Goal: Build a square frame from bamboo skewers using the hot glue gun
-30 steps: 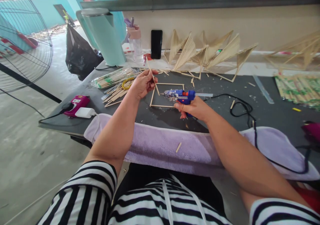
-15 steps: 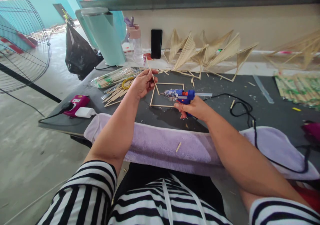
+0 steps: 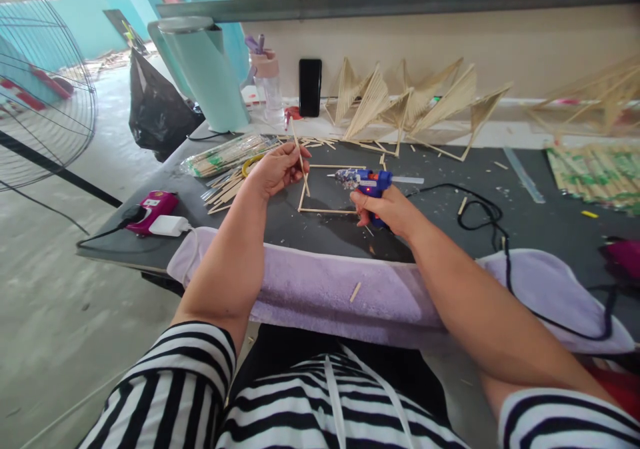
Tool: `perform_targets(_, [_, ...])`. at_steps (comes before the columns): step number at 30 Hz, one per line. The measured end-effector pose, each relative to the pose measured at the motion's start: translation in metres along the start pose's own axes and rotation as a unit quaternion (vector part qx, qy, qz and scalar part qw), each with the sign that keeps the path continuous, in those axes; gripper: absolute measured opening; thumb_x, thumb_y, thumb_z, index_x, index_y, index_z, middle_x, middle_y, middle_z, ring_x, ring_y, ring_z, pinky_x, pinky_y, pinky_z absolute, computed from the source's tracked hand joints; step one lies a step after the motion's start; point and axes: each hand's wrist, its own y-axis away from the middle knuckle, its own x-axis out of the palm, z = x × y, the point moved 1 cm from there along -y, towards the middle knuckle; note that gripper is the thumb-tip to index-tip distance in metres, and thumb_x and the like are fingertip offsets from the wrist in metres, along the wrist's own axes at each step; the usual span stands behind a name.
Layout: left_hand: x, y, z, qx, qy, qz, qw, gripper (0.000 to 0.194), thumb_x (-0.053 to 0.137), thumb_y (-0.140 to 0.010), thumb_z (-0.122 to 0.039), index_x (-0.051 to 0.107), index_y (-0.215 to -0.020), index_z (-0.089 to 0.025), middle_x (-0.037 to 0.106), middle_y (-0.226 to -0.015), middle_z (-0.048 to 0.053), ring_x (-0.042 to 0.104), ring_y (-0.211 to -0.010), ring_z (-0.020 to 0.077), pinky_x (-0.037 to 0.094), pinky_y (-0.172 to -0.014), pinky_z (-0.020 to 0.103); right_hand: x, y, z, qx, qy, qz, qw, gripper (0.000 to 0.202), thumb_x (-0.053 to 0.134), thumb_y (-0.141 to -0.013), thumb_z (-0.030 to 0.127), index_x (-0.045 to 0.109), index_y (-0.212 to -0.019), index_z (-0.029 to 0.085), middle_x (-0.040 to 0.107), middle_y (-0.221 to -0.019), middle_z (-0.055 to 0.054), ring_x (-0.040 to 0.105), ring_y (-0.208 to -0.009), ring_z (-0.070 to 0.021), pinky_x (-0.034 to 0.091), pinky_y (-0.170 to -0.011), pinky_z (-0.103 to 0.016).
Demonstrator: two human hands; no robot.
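Pinched in my left hand (image 3: 283,169) is a thin wooden stick (image 3: 302,162), tilted, its lower end just above the left side of a frame of sticks (image 3: 327,211) that lies on the dark table. My right hand (image 3: 377,204) grips a blue hot glue gun (image 3: 373,181) whose small light is lit. A clear glue stick (image 3: 407,180) pokes out of its back. The gun's nozzle points left, apart from the stick, over the frame, and partly hides the frame's right side.
Loose sticks (image 3: 225,192), a yellow tape roll (image 3: 251,164) and bagged sticks lie left. A pink power adapter (image 3: 157,206) sits near the left edge. Behind stand a jug (image 3: 207,76), a bottle (image 3: 269,86), a phone (image 3: 310,88) and fan-shaped stick models (image 3: 410,106). The gun's black cord (image 3: 483,202) curls right.
The glue gun has drawn back right and up, its nozzle parting from the stick's lower end. My left hand has shifted slightly left and down with the stick.
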Motion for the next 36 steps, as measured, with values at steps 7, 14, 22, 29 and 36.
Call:
perform_targets(7, [-0.009, 0.006, -0.006, 0.005, -0.098, -0.032, 0.995, 0.021, 0.053, -0.097, -0.032, 0.059, -0.084, -0.017, 0.066, -0.063, 0.0, 0.053, -0.042, 0.0045, 0.042, -0.045, 0.014, 0.013, -0.003, -0.002, 0.07, -0.073, -0.041, 0.994, 0.018, 0.075, -0.074, 0.028, 0.062, -0.07, 0.016, 0.064, -0.056, -0.002, 0.061, -0.044, -0.0133, 0.056, -0.05, -0.026])
perform_targets(14, [0.001, 0.016, -0.008, 0.029, -0.137, -0.065, 0.988, 0.02, 0.051, -0.096, -0.03, 0.06, -0.083, -0.018, 0.066, -0.065, 0.0, 0.054, -0.043, 0.0048, 0.038, -0.042, 0.014, 0.028, -0.006, -0.001, 0.088, -0.119, -0.055, 0.987, 0.013, 0.069, -0.075, 0.011, 0.059, -0.072, 0.017, 0.063, -0.055, 0.0, 0.066, -0.054, -0.0136, 0.058, -0.056, -0.024])
perform_targets(22, [0.016, 0.032, -0.005, 0.072, -0.212, -0.117, 0.967, 0.02, 0.047, -0.096, -0.023, 0.06, -0.082, -0.018, 0.065, -0.065, -0.001, 0.055, -0.046, 0.0052, 0.039, -0.044, 0.015, 0.027, -0.007, -0.002, 0.092, -0.113, -0.051, 0.988, 0.016, 0.07, -0.071, 0.006, 0.059, -0.068, 0.017, 0.065, -0.06, -0.002, 0.068, -0.06, -0.015, 0.058, -0.059, -0.024])
perform_targets(29, [0.023, 0.043, 0.007, 0.102, -0.227, -0.143, 0.958, 0.019, 0.049, -0.096, -0.023, 0.06, -0.081, -0.019, 0.063, -0.065, -0.002, 0.054, -0.047, 0.0052, 0.039, -0.047, 0.016, 0.027, -0.01, -0.007, 0.083, -0.095, -0.05, 0.991, 0.014, 0.07, -0.072, 0.008, 0.06, -0.069, 0.017, 0.066, -0.061, -0.004, 0.069, -0.061, -0.0164, 0.059, -0.059, -0.026])
perform_targets(36, [0.016, 0.049, 0.019, 0.105, -0.196, -0.158, 0.962, 0.018, 0.051, -0.097, -0.027, 0.06, -0.084, -0.02, 0.066, -0.072, -0.001, 0.057, -0.051, 0.0049, 0.039, -0.049, 0.016, 0.024, -0.011, -0.009, 0.077, -0.075, -0.037, 0.994, 0.011, 0.068, -0.076, 0.011, 0.061, -0.071, 0.017, 0.068, -0.064, -0.006, 0.07, -0.064, -0.0182, 0.06, -0.063, -0.029])
